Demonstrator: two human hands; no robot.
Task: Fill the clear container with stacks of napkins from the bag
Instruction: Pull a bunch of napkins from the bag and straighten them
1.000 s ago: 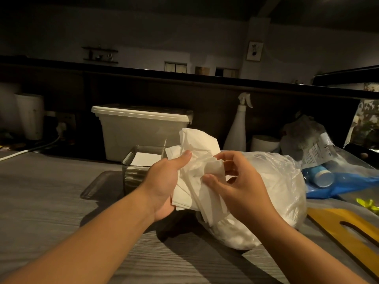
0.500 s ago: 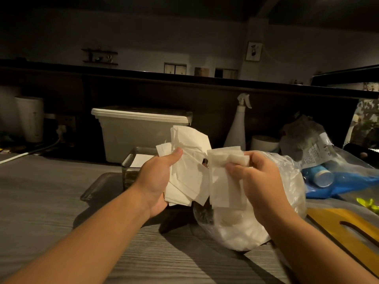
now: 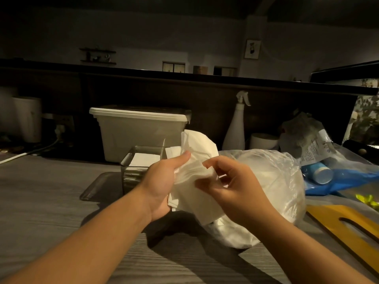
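1. While the left hand (image 3: 162, 181) grips the loose napkins (image 3: 196, 152) under its thumb, square their edges before anything else.
2. The right hand (image 3: 231, 187) curls at the bundle; blur hides whether it pinches.
3. Tap them into a flush stack, then lower it flat into the clear container (image 3: 129, 175), which holds some sheets, near the counter's (image 3: 51, 201) far edge, left of the bag (image 3: 276, 181).

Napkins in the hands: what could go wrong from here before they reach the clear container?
1. The napkins are an uneven, splayed bunch gripped in the left hand, with the right hand picking at one edge; loose sheets could slip out or go in crumpled.
2. The clear container looks narrow and already holds napkins; an unsquared bunch may catch on its rim.
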